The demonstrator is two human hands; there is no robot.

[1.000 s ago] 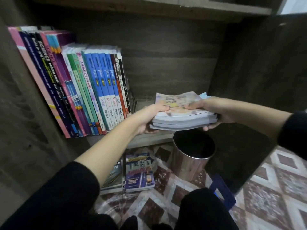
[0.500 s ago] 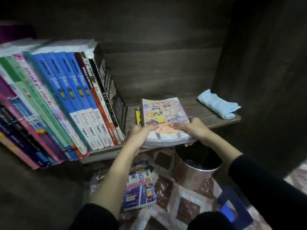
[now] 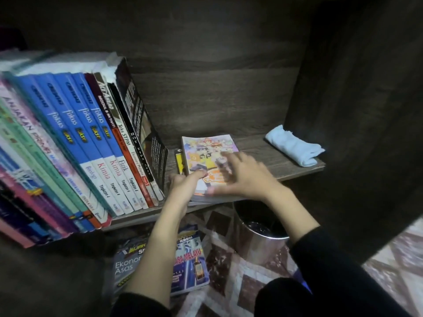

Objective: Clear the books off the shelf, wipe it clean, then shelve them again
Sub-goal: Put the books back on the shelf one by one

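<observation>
- Dark wood shelf [image 3: 258, 145], and the stack [image 3: 206, 149] of comics lies flat on it, right of the leaning row [image 3: 91, 124]. Its near end pokes out past the front edge.
- Left hand [image 3: 183, 184] pinches the stack's near left corner, thumb on the cover and fingers curled at the side. Right hand [image 3: 242, 177] is spread flat over the cover, blurred, pressing rather than gripping.
- Danger one: that overhang sits right above the open bin [image 3: 258, 234]. If the hands let go before the stack is pushed fully in, the glossy top copies could slide off and drop into it.
- Danger two: the row leans hard to the right with nothing propping its last black book. One nudge from the left wrist and the lot could slump onto the thin yellow book [image 3: 179, 163] and the stack.
- Danger three: the blue cloth [image 3: 294, 146] lies at the shelf's right end. Shove the stack that way and the cloth gets pinned under or behind it.
- Two floor books [image 3: 194, 264] wait below, so shelving looks unfinished.
- Against a second ago: the stack was in mid-air before the shelf, clamped between both hands. Now it is down on the board.
- Against half a second ago: both hands gripped the near edge. Now the right has come off that edge and fanned out over the cover, while the left keeps its corner.
</observation>
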